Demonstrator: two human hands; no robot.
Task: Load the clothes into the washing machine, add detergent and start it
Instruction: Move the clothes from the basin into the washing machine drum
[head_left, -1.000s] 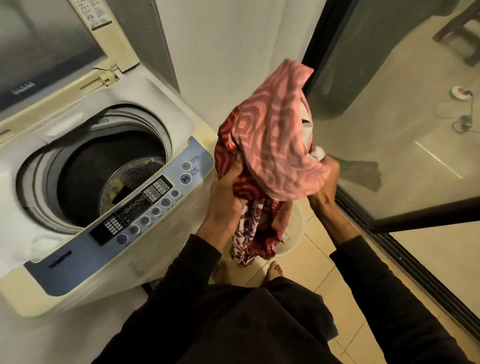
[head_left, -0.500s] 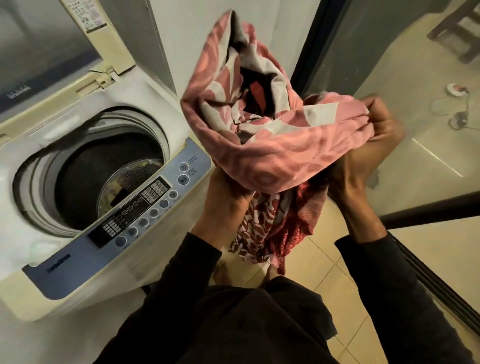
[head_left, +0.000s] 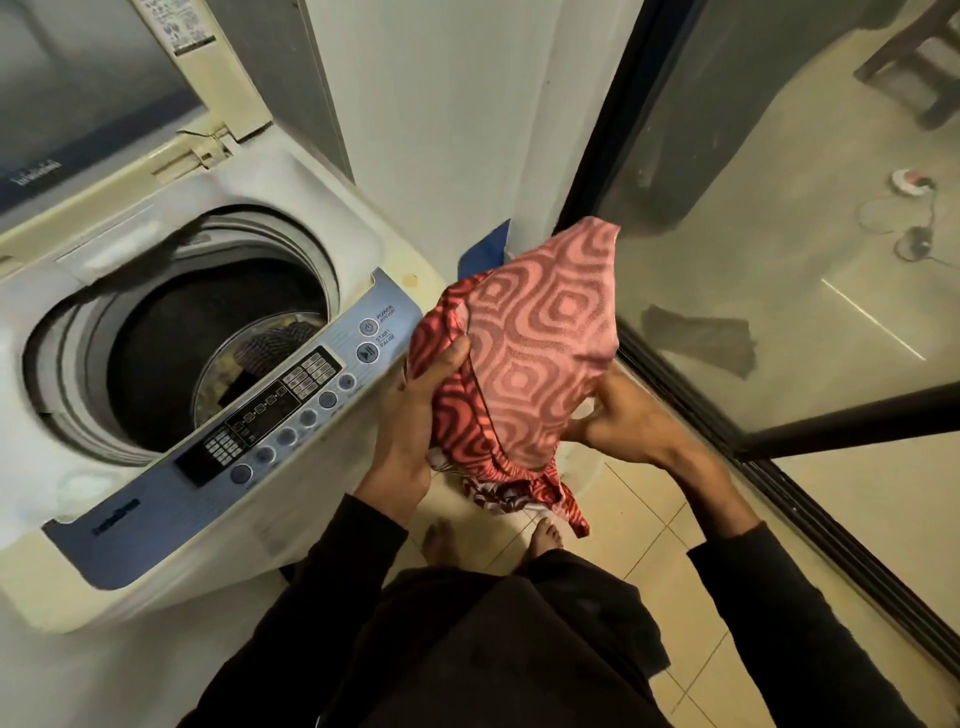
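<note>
left hand (head_left: 415, 415) is clamped on the near-left edge of the pink patterned cloth (head_left: 535, 358), thumb on top, fingers wrapped under the darker red side. right hand (head_left: 618, 421) is closed on the cloth's lower right edge, mostly from underneath, so i can't see how the fingers sit. gripping both sides keeps the fabric bunched as one bundle instead of trailing; a loose tail hangs down at 6 o'clock toward my feet (head_left: 493, 540).

bundle is in the air, level with the control panel (head_left: 270, 410) and just past its right end. it's not over the opening, just beside the washing machine (head_left: 332, 218) at its 3 o'clock. i judge this is the carry step: gather, then swing left over the rim.

drum (head_left: 171, 353) sits at 9 to 10 o'clock from my hands. lid (head_left: 93, 78) is propped up at the back, so the way in is clear. something striped and dark already lies at the bottom of the drum, so loading looks partly done. can't tell what else is in there.

behind the bundle, low, a pale bucket-like rim (head_left: 587, 473) shows on the tile floor (head_left: 649, 545); probably where the laundry comes from, but it's mostly hidden. glass sliding door (head_left: 779, 260) runs along at 2 to 4 o'clock, so there's little room that side, which is why i hold the load tight and close to my body.

no detergent in view. power and start buttons (head_left: 367, 340) sit at the panel's right end, next to my left thumb. watch the hanging tail on the panel edge.
</note>
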